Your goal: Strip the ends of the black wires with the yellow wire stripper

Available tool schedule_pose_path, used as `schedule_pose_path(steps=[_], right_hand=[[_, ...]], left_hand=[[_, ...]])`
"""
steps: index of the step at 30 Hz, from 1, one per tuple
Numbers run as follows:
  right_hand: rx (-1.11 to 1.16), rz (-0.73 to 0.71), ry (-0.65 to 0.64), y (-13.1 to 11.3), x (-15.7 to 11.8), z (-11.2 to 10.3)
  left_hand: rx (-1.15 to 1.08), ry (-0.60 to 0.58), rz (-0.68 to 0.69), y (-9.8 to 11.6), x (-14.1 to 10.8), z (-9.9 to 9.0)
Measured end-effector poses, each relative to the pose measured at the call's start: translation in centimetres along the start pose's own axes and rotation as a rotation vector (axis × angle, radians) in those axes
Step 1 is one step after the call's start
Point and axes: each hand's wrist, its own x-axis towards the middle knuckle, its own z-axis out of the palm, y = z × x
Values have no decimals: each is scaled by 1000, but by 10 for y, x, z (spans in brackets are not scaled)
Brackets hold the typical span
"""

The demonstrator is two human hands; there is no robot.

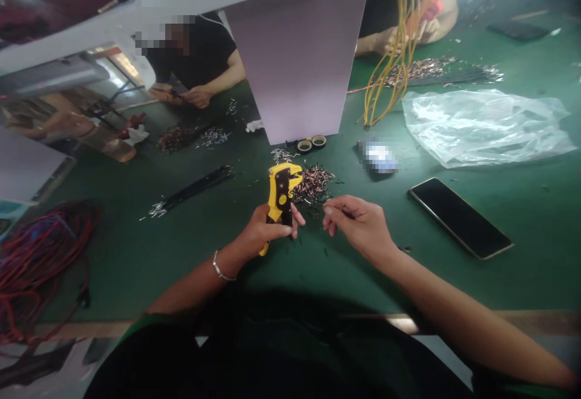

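Observation:
My left hand [265, 232] grips a yellow-and-black self-adjusting wire stripper [281, 196], its jaws pointing up and away from me. My right hand [358, 226] is to the right of the tool, with thumb and fingertips pinched on a short dark wire [345, 212]. Just beyond the gap between my hands lies a heap of short wires with bare copper ends [312, 184]. Loose dark wire bits are scattered on the green work mat [181, 266] below it.
A black wire bundle [195, 188] lies left. A phone [460, 217], plastic bag [481, 129], tape rolls [311, 143], and yellow harness [399, 42] are beyond or right. A red wire coil [36, 260] is far left. A co-worker [195, 60] sits behind a pale upright panel [299, 42].

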Motion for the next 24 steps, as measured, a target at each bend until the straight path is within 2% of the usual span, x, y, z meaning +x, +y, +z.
schedule_pose_path(steps=[5,9,13,20,24], right_hand=[[-27,-10,-6,-3,0,0],[-67,-11,2,-6,-1,-1],[-136,-23,41,-7,-3,-2],[-294,-164,234,-10,-5,-8],[-341,-203,244,-12,-8,-9]], left_hand=[[-113,-124,-53,-2,-1,4],[-145,-171,-74,-3,-1,4],[-118,-201,-92,-3,-3,5],[-136,-187,-162,-3,-7,6],[-155,-199,-183,-5,-7,6]])
